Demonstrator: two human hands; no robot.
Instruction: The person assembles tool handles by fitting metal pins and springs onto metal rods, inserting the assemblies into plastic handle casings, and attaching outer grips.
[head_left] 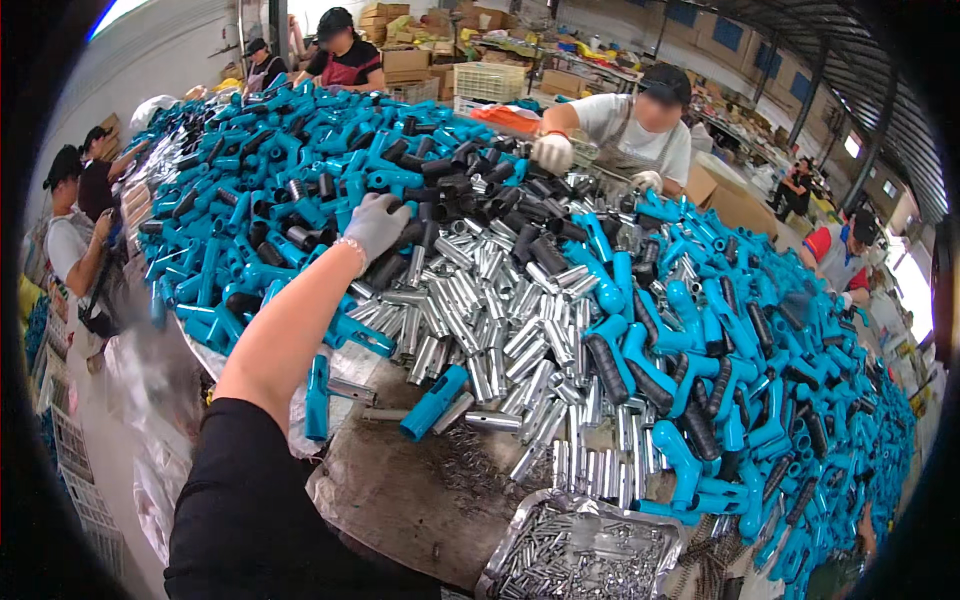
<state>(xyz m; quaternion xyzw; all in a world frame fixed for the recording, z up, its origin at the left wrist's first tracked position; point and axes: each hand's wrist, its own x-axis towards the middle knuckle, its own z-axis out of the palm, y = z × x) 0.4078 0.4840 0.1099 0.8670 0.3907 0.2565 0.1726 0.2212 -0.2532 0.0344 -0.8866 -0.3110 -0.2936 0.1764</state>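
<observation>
Blue handles (685, 465), black tubes (547, 256) and shiny silver tubes (452, 318) lie heaped on the table (392, 505). The left grip (376, 228), in a grey glove, is over some of the black tubes, bent and partly open, but I cannot tell if it holds one. A tray (503, 550) of little metal bits (585, 555) sits nearby.

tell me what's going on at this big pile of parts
The person's gloved left hand is on the pile, where blue parts meet black tubes; whether it grips one can't be made out. Across the pile, a co-worker in white gloves has one hand near the black tubes. Silver tubes lie loose in the middle, with blue parts on both sides. A shiny tray of small metal pieces sits at the near edge.
</observation>
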